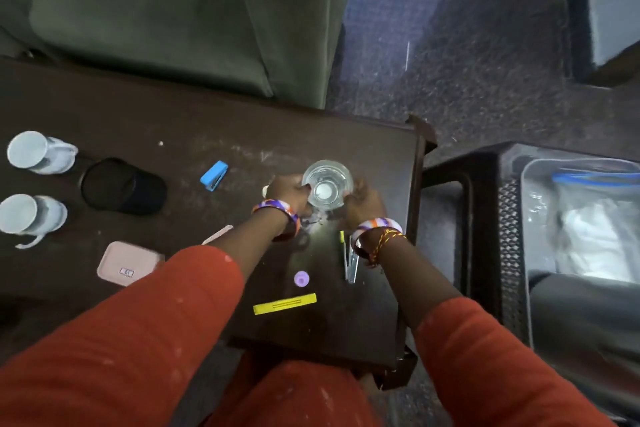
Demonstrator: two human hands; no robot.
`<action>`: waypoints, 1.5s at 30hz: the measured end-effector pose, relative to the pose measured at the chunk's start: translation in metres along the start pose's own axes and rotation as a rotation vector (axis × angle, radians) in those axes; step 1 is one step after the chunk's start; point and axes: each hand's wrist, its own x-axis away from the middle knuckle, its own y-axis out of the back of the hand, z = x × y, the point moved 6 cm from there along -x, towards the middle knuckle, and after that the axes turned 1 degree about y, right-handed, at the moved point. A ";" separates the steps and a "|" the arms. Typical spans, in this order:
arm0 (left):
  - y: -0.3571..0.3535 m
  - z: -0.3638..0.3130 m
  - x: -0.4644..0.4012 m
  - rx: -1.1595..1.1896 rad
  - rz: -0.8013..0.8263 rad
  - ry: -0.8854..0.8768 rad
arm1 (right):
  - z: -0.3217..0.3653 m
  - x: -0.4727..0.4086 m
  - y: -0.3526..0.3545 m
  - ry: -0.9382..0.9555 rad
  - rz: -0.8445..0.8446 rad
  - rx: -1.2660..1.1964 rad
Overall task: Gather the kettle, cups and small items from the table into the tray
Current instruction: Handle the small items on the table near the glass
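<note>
A clear glass [327,184] stands near the right end of the dark table [214,121]. My left hand [289,192] grips its left side and my right hand [363,199] grips its right side. Two white mugs [38,152] [29,213] lie at the far left. Beside them sits a black cup [123,185]. Small items are scattered about: a blue stapler [214,175], a pink lid [128,263], a purple cap [301,278], a yellow strip [284,303] and a metal clip [350,263]. The grey tray [526,218] at the right holds a plastic bag [595,218].
A green sofa [173,10] stands behind the table. The tray rests on a dark mesh stool [509,236] to the table's right, across a narrow gap. Carpeted floor [467,62] lies beyond. A dark object [585,308] fills the tray's near end.
</note>
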 end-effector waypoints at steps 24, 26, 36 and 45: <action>0.162 0.066 0.071 0.292 -0.356 -0.043 | 0.107 0.074 -0.136 0.315 0.222 0.025; 0.178 0.082 0.067 0.340 -0.382 -0.010 | 0.109 0.067 -0.159 0.298 0.259 0.068; 0.204 0.107 0.031 0.423 -0.360 0.060 | 0.111 0.029 -0.216 0.227 0.265 0.234; 0.205 0.113 0.014 0.458 -0.373 0.088 | 0.113 0.014 -0.224 0.272 0.305 0.246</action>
